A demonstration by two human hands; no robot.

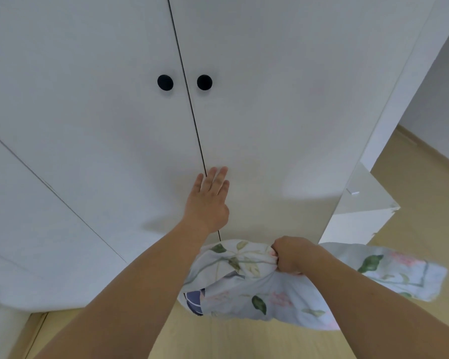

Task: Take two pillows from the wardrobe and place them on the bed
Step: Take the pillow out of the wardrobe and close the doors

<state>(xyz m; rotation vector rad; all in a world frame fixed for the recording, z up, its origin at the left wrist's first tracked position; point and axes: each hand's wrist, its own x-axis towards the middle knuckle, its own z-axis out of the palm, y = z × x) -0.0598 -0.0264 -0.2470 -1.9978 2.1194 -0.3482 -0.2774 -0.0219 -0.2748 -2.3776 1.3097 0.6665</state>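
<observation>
The left hand (208, 200) lay flat, fingers straight and close together, pressed against the white wardrobe (101, 125) right over the dark seam between its two doors, low on the door fronts and well below the knobs. The bare left forearm ran up to it from the lower left of the view. The right hand (288, 255) was clenched into a fist around a bunched fold of a floral pillow (244, 283), knuckles up, gripping it near its upper edge. The pillow hung in the air just in front of the wardrobe's bottom edge, over the floor, its pale blue cover printed with green leaves and pink flowers; one end sagged under the left forearm, the other trailed out to the right past the right forearm. Whether one or two pillows were in that bundle could not be told.

Both doors stood closed, with the left knob (165, 82) and right knob (204, 82) black and round on either side of the seam. The wardrobe's right corner edge ran down beside a low white cabinet (360, 203). Tan flooring (412, 193) lay open to the right and below the pillow.
</observation>
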